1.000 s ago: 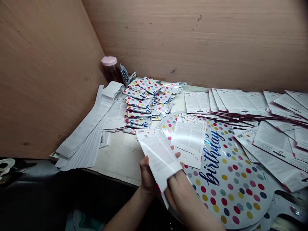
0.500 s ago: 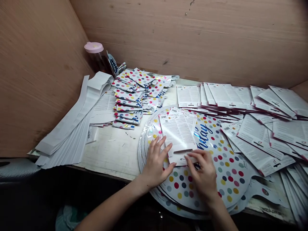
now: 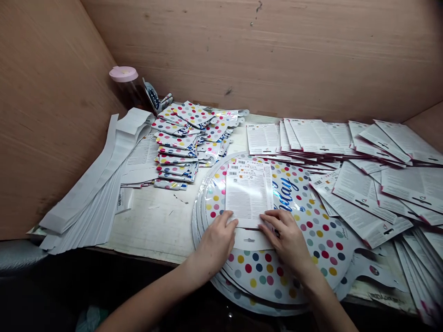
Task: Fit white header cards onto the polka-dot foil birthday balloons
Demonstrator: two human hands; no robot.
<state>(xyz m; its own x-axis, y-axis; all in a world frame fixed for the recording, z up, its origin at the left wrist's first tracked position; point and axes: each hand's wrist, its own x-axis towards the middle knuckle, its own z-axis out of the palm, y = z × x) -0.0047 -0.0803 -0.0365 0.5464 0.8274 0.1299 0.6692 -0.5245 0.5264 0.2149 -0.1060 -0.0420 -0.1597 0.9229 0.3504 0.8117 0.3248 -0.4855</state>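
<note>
A white printed cardboard envelope [image 3: 246, 198] lies on top of a few others, over a stack of flat round foil balloons [image 3: 325, 230] with coloured dots and blue lettering. Its flap [image 3: 247, 240], with a hanger slot, extends toward me below the printed part. My left hand [image 3: 218, 237] has its fingers curled at the envelope's lower left corner. At the lower right corner, my right hand [image 3: 285, 235] pinches the edge between thumb and fingers. The fingertips partly cover both corners.
Folded dotted foil balloons [image 3: 176, 152] are piled left of centre. Printed envelopes [image 3: 367, 189] spread in overlapping rows on the right. A fan of white paper strips [image 3: 93, 184] lies at the left. A pink-lidded jug [image 3: 124, 76] stands in the back corner, between wooden panels [image 3: 194, 50].
The top envelopes have been squared up from a tilted, fanned position. The flap now lies flat toward me, and both hands have moved to the lower corners. The view has shifted slightly.
</note>
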